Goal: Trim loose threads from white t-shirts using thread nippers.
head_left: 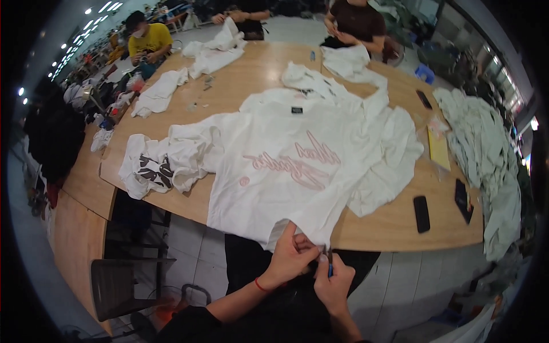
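Note:
A white shirt (pixel 269 128) is spread on the wooden table, with pale red lettering showing reversed across it and a dark label at the neck. Its lower hem hangs over the near edge, where my left hand (pixel 290 257) is closed on the fabric in a pinch. Close beside it, my right hand (pixel 334 283) is closed around small blue-handled thread snips (pixel 330 268), their dark tips at the hem corner. My fingers partly hide the snips and the pinched cloth.
More white garments lie around on the table (pixel 377 234). At the right are a black phone (pixel 421 214), a dark flat case (pixel 464 201), a yellow pad (pixel 438 150) and a grey-green cloth heap (pixel 483 160). A chair (pixel 123 288) stands lower left; several people sit across the table.

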Demonstrator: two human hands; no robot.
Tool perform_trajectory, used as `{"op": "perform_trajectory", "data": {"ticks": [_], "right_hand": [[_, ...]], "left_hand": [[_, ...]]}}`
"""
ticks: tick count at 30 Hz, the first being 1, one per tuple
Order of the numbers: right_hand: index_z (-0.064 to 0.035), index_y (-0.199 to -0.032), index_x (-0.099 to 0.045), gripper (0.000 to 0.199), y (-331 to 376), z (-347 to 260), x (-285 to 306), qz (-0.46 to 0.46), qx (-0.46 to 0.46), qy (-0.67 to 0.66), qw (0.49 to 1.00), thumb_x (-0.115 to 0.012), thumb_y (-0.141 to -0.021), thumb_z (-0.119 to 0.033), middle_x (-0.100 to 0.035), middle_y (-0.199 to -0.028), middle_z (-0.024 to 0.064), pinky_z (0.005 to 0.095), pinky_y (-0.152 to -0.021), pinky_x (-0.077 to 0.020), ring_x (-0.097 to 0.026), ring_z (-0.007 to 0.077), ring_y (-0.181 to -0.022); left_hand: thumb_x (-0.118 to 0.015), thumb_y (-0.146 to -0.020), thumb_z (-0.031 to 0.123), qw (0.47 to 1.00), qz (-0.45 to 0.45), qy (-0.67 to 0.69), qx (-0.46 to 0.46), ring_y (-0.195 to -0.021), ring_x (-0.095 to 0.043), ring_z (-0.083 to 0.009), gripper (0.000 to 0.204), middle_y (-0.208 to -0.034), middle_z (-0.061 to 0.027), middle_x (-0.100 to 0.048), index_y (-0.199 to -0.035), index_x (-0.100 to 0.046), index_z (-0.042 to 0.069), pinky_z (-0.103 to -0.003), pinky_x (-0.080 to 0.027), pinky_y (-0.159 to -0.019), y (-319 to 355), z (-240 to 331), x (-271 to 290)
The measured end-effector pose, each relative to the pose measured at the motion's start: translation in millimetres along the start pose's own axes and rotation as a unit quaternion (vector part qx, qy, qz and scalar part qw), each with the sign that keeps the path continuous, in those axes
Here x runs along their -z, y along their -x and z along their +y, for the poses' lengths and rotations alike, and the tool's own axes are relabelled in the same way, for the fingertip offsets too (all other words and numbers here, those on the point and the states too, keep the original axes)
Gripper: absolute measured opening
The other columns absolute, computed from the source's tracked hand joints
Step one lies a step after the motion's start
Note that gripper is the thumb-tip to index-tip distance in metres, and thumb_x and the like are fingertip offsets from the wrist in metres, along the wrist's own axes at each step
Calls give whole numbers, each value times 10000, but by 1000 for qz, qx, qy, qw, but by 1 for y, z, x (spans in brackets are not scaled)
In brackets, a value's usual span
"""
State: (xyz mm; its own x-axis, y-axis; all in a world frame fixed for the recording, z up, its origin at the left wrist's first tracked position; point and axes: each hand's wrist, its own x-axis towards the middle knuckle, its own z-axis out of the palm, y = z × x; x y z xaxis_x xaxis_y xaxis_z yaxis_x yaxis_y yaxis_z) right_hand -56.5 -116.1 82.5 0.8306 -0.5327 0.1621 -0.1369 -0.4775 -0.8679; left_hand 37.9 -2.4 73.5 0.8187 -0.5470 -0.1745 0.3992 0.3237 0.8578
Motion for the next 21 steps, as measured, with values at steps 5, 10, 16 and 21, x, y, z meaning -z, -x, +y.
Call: {"op": "perform_trajectory", "data": {"ticks": [5, 10, 16, 21], "right_hand": [[34, -1005, -683, 269, -20, -2, 9, 54, -139, -96, 984, -547, -1105, -176, -598, -620, 22, 257, -522, -456, -581, 92, -553], [44, -1097, -722, 162, -26, -3, 20, 0, -167, -241, 956, -672, -1019, -90, -671, -780, 69, 251, -636, -492, -608, 106, -661], [28, -1008, -742, 148, -17, 18, 7, 58, -6, -63, 996, -792, -872, -5, -679, -867, 128, 312, -681, -509, -665, 213, -750], [37, -931, -698, 63, -21, 58, 38, 76, -64, 36, 994, -680, -938, -23, -693, -853, 172, 354, -723, -525, -699, 335, -789]], "left_hand": [[-688, -900, -96, 997, 76, -14, -15, -944, -732, -173, 621, -1108, -119, -736, -1428, -391, 38, -295, -603, -747, 0, 14, 4], [-669, -921, -131, 1000, 27, 4, -6, -1032, -732, -193, 719, -1230, -166, -715, -1529, -323, 36, -317, -608, -859, -10, 13, -2], [-662, -947, -114, 1000, -15, -5, 1, -1069, -713, -169, 711, -1218, -150, -689, -1529, -283, 41, -293, -589, -882, 6, -22, -9], [-683, -1008, 25, 973, -163, -133, 90, -1087, -727, -216, 687, -1279, -164, -709, -1589, -315, 26, -320, -581, -916, 14, -10, 13]]}}
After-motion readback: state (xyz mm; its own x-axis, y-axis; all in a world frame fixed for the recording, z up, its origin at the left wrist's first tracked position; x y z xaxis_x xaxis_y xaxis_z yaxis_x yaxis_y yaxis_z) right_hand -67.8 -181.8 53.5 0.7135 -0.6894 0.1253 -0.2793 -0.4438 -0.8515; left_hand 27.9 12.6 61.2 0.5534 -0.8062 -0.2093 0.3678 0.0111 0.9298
